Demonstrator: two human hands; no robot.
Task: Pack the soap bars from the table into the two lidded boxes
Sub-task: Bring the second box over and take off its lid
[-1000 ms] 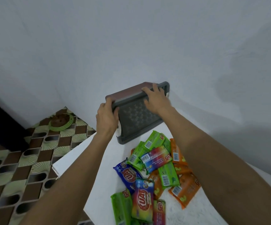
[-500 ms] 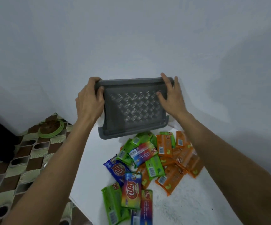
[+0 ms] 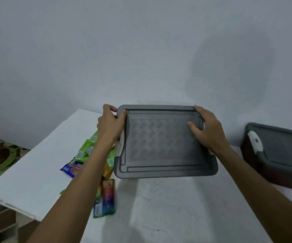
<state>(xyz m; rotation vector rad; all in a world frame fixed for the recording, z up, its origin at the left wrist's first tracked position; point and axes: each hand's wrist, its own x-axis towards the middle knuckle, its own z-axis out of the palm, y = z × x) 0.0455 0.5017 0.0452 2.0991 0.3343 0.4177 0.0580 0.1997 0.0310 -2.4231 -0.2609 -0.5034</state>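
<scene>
You hold the grey-lidded box [image 3: 162, 142] over the table [image 3: 36, 163].
Your left hand [image 3: 110, 125] and right hand [image 3: 210, 132] curl round its side edges; soap bars [image 3: 84, 151] lie under your left forearm.

Single head view, looking forward-down, close over white table [image 3: 36, 172], wall behind

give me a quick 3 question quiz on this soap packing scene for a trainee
1. True or false: the left hand and right hand both grip the grey-lidded box.
2. Where is the second box? A) on the floor B) at the right of the white table, lid on C) stacked on the held box
3. Fill in: the soap bars lie to the ___ of the held box.
Key: 1 true; 2 B; 3 left.
</scene>
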